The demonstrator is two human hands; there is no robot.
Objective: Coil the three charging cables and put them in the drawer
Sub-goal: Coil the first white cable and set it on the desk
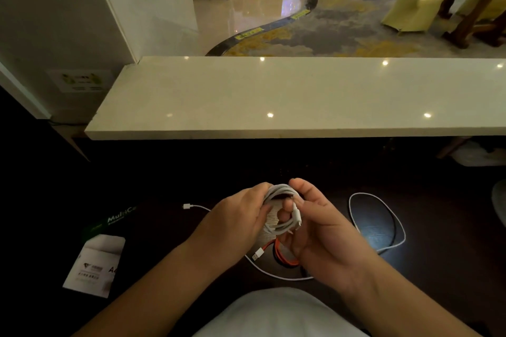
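A white charging cable (pixel 282 194), wound into a small coil, sits between both hands above the dark desk. My left hand (pixel 235 216) grips the coil's left side. My right hand (pixel 315 224) holds its right side, with fingers through the loop. Under my right hand lies a coiled red-orange cable (pixel 276 253) with a white USB plug (pixel 257 254). A loose white cable (pixel 394 230) makes a wide loop on the desk to the right; another white strand with a plug (pixel 189 206) trails off to the left. No drawer is in view.
A pale stone counter (pixel 273 96) runs across above the dark desk (pixel 164 172). A box of paper with a white label (pixel 93 262) lies at the left. Beyond the counter are a glossy floor, carpet, a covered chair and a wooden table.
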